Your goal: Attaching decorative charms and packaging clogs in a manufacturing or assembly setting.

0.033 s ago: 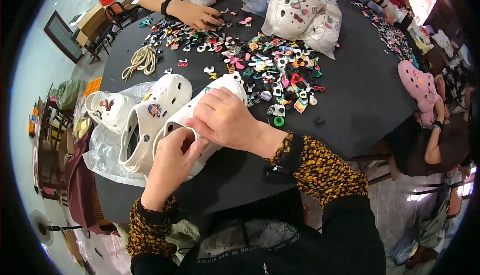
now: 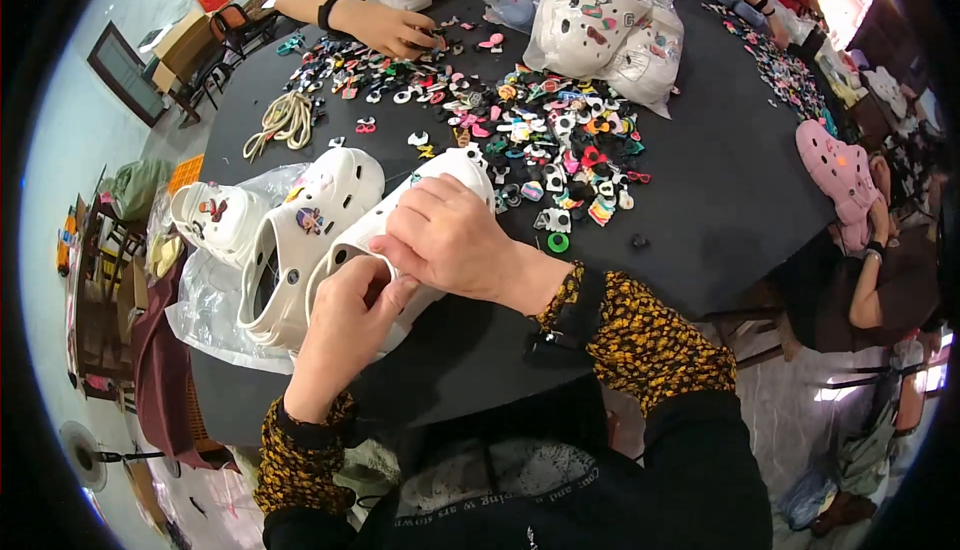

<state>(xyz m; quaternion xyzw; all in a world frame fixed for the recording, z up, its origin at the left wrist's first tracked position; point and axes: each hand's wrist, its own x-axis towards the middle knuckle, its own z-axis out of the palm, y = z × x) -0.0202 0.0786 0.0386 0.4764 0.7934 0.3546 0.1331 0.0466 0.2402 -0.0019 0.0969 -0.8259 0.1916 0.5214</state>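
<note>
A white clog [image 2: 468,172] lies tilted in front of me, its toe pointing away. My left hand [image 2: 345,325] has its fingers inside the foot opening, with the thumb pressed near the strap side. Over the upper of the same clog bends my right hand [image 2: 445,240], its thumb and fingers closed at the opening's edge. Any small charm between the fingertips is hidden. To the left rests a second white clog [image 2: 345,185] with a cartoon charm [image 2: 309,220] on it. Beyond that is another white clog [image 2: 215,220] with a reddish-brown charm, on a clear plastic bag [image 2: 205,325].
Many loose shoe charms [image 2: 560,140] are heaped on the dark table [image 2: 720,180]. A cream cord bundle [image 2: 283,122] lies at left. Bagged white clogs [image 2: 600,25] stand at the back. Across the table, another person's hand [image 2: 400,32] touches charms; at right someone holds a pink clog [image 2: 840,185].
The other person's hand across the table has shifted slightly among the charms. My own hands and the white clog look unmoved.
</note>
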